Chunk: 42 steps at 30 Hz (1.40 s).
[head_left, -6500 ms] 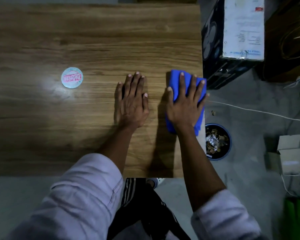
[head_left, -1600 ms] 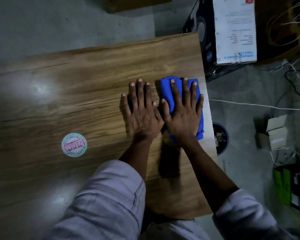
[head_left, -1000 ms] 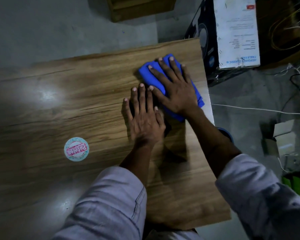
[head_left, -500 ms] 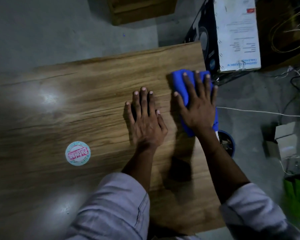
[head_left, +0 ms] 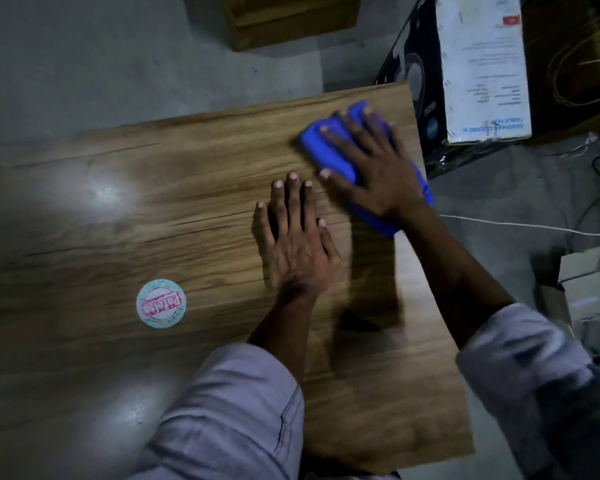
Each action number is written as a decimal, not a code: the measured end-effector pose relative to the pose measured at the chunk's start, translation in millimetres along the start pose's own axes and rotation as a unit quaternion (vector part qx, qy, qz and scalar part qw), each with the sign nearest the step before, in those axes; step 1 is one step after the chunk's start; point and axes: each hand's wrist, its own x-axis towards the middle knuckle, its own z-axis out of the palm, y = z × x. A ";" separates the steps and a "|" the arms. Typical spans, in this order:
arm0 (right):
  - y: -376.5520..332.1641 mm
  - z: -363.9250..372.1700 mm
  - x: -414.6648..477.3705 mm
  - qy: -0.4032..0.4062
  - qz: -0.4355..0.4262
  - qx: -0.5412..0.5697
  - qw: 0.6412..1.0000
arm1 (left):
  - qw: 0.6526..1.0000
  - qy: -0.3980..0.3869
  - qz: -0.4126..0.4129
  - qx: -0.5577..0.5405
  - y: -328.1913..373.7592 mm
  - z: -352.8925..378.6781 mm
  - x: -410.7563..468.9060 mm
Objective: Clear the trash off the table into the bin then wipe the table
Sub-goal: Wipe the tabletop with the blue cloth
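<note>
Blue cloth (head_left: pixel 329 152) lies folded on the far right corner of the table (head_left: pixel 187 202), close to the right edge and pinned under the right hand (head_left: pixel 378 171). That hand is flat, its fingers straight and spread, pressing down and not pinching. The cloth's long axis runs on a diagonal from far-left to near-right. Its far end pokes out past the fingertips toward the back edge, and its near end shows by the wrist at the table's side. It is blurred, so the exact outline is uncertain.

The left hand (head_left: pixel 298 247) rests palm-down on bare wood just beside it, fingers extended, holding nothing and apparently bracing. No loose trash shows on the top, so the step in hand looks like the wiping.

The next move probably calls for sweeping the cloth left across the unwiped stretch, with the palm kept flat so the fold does not open. A round sticker (head_left: pixel 161 303) sits well to the left in that path. A cardboard box (head_left: pixel 482 64) stands on the floor beyond the corner.
</note>
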 end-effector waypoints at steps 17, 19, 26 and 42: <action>22.8 -11.0 34.1 0.053 0.179 0.039 0.982 | 1.000 -0.009 0.004 -0.013 -0.5 2.0 0.2; 10.7 -7.3 41.5 0.065 0.259 0.024 0.963 | 1.000 -0.009 0.006 -0.010 -2.7 2.9 0.6; -43.5 10.8 19.1 0.015 -0.062 -0.010 0.998 | 1.000 -0.004 0.003 0.001 -3.4 -1.4 1.1; -21.9 3.8 39.5 0.064 0.098 0.034 0.993 | 1.000 -0.002 0.003 -0.008 -1.2 0.8 0.6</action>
